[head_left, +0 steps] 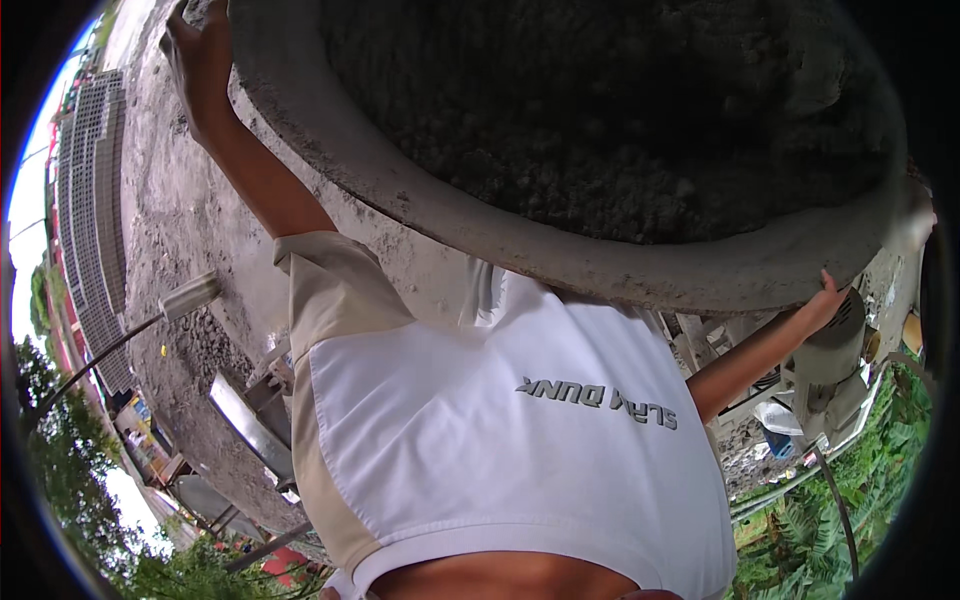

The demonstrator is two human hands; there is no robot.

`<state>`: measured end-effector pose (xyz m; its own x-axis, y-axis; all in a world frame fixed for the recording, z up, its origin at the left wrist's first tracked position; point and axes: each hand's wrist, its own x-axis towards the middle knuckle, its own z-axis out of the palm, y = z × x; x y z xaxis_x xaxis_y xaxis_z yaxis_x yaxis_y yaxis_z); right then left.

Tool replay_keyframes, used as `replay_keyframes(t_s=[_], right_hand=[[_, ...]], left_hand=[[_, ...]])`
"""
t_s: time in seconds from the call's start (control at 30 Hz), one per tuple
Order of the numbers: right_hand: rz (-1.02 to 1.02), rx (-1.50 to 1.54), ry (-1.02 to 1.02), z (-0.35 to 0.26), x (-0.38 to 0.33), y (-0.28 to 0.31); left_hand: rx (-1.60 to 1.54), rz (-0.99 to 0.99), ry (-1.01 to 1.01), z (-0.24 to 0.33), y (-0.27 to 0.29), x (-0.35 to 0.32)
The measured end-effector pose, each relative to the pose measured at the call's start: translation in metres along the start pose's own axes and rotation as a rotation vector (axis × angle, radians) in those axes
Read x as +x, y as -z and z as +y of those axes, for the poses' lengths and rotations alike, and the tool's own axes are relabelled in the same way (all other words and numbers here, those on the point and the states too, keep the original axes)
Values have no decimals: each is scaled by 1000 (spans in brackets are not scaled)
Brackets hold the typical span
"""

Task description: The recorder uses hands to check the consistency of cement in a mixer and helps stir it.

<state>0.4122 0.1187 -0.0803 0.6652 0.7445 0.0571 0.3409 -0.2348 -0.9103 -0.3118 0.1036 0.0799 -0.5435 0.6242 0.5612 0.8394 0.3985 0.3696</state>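
Note:
A large round drum (560,245), its thick rim coated in dried grey cement, fills the top of the view in front of my body. It looks like a cement mixer's drum. Dark, lumpy wet mix (590,170) lies inside. My left hand (200,45) is at the rim's far left side, fingers bent around the edge and partly cut off by the picture's top. At the near right, my right hand (825,302) grips the rim from outside, its thumb pointing up against it. The lower front of the drum reaches my white shirt (500,420).
Stacked grey hollow blocks (95,200) line the left. Beside me on the rough grey ground (165,330) are a long-handled tool (190,296) and a shiny metal sheet or tray (245,425). A grey motor-like housing (830,345) stands below my right hand, with green plants (810,530) beyond.

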Motion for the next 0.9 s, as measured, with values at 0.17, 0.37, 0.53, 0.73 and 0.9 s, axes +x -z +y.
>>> replay_keyframes(t_s=[0.17,0.37,0.53,0.73,0.9], right_hand=[[-45,66,-36,3,0,11],[17,21,-24,-20,-17,-8],[43,132,-26,-33,-32,-8],[74,166,-22,-37,-35,-14],[95,147,-51,-46,-40,-18]], left_hand=[[-142,-714,-354,110,-48,-1],[154,-1181,-891,138,-172,-59],[285,-1258,-1142,180,-298,-181],[354,-1206,-1320,173,-344,-292],[378,-1086,-1557,165,-343,-312]])
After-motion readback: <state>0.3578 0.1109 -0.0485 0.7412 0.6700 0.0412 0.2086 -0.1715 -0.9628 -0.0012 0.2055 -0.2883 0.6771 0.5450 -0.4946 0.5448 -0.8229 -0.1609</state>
